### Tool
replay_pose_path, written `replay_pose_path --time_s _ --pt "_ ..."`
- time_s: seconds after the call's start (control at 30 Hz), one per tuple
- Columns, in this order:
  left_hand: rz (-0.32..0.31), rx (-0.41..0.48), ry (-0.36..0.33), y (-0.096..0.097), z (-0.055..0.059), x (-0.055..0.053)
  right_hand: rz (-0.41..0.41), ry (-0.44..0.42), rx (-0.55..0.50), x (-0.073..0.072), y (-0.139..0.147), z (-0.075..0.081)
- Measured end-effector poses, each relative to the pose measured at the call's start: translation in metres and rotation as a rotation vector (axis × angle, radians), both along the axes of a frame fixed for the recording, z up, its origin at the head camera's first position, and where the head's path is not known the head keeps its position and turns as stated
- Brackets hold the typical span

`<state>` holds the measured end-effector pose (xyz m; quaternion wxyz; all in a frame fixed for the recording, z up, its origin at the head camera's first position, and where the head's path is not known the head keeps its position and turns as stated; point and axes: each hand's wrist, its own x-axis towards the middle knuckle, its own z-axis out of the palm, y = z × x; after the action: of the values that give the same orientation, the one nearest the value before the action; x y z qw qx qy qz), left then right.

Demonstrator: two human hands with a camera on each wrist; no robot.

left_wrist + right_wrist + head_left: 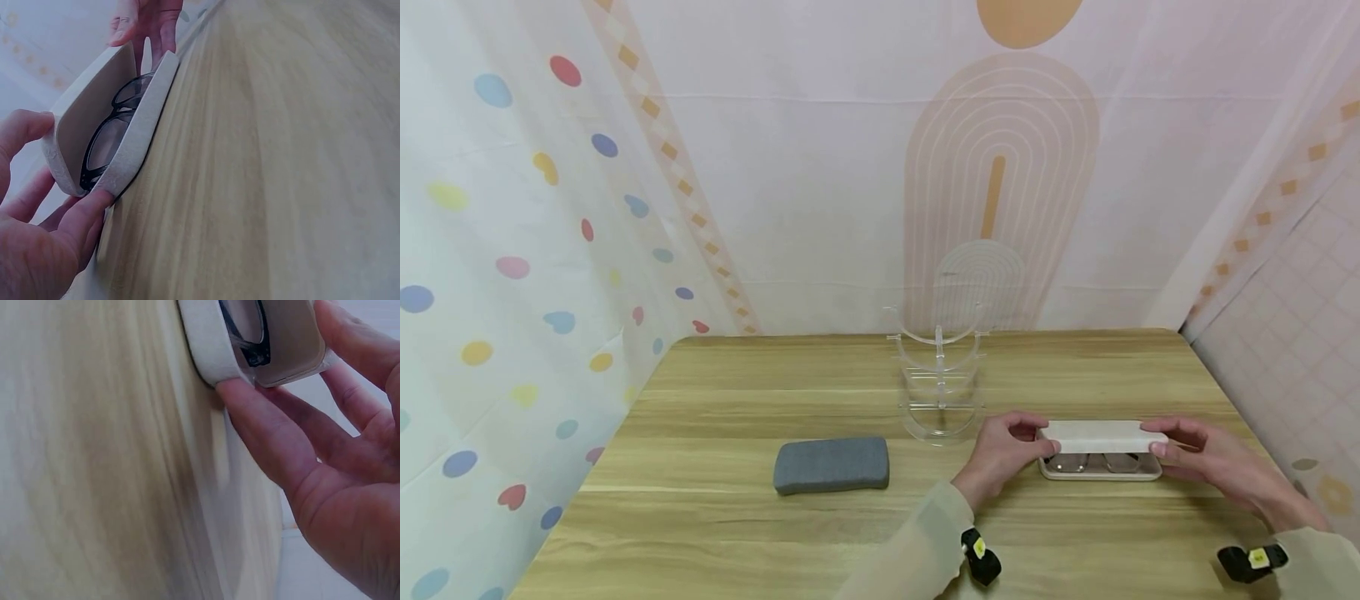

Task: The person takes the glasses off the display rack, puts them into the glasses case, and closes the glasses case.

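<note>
A cream eyeglass case [1101,437] lies on the right of the table with its lid partly raised. Inside sits a pair of dark-framed glasses [119,112], its lenses showing through the gap. My left hand [1000,454] grips the case's left end, fingers on both the lid and the base. At the opposite end my right hand [1217,467] holds it the same way. In the right wrist view, a fingertip [234,390] touches the corner of the base, and part of the glasses shows between base and lid.
A grey eyeglass case [832,465], closed, lies left of my left hand. Behind, near the middle of the wooden table [700,517], stands a clear tiered display rack [940,379]. Patterned cloth [820,183] hangs along the table's back and left sides.
</note>
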<state>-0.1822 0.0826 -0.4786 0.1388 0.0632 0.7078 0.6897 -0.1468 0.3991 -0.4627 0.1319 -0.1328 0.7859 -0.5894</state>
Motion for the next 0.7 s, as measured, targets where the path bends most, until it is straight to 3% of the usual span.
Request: replay_pose_path --time_s 0.17,0.37,0.5,0.7 --pt "-0.014 0.008 0.006 -0.0004 -0.0015 0.0012 -0.02 0.054 0.016 0.002 -0.001 -0.0024" --pt "-0.024 0.001 0.019 -0.0016 -0.0017 0.0032 -0.083 0.167 0.203 0.0062 -0.0046 -0.003" --pt "-0.028 -0.003 0.034 -0.0018 -0.004 0.0039 -0.12 0.199 0.297 0.0076 -0.0073 -0.0037" --pt "-0.021 -0.031 0.038 -0.0012 -0.0046 0.0044 -0.121 0.228 0.294 0.006 -0.0074 -0.0054"
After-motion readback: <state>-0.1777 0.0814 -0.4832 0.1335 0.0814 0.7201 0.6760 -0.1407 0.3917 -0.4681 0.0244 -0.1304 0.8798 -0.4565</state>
